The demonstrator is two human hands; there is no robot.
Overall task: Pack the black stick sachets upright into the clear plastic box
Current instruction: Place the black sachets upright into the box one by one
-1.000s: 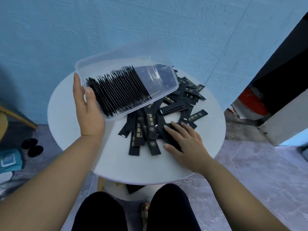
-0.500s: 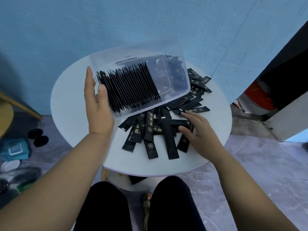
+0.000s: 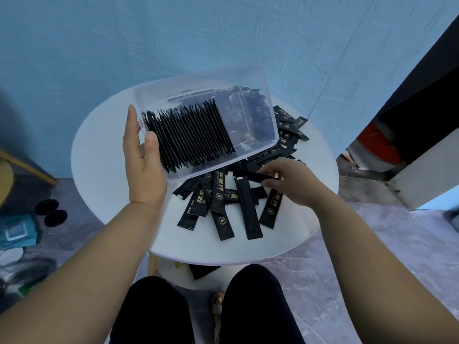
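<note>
The left hand (image 3: 144, 175) grips the left end of a rectangular clear plastic box (image 3: 198, 83), thumb pressed on its near rim and fingers laid along the end wall. The box is held clear of the round white table (image 3: 104, 155), above its far middle, tilted so the open top faces the person. Inside, a tight row of black stick sachets (image 3: 191, 135) stands on edge against the left end and fills roughly the left two thirds. The right part of the box holds no packed row.

The rest of the sachets lie flat in a loose pile of black sachets (image 3: 221, 204) that runs from under the box toward the near edge and out to the right edge. The right hand (image 3: 290, 182) is closed in a pinch on a single black stick sachet (image 3: 250, 175) at the top of that pile, though it may have caught a second one beneath; the fingers hide that.

The main risk is the tilt. With nothing bracing its right side, the packed row could fan over or slide into the free space when a new sachet is pushed in. A one-ended grip also lets the box twist under that push. The sachets nearest the near edge could be swept off by the right forearm.
</note>
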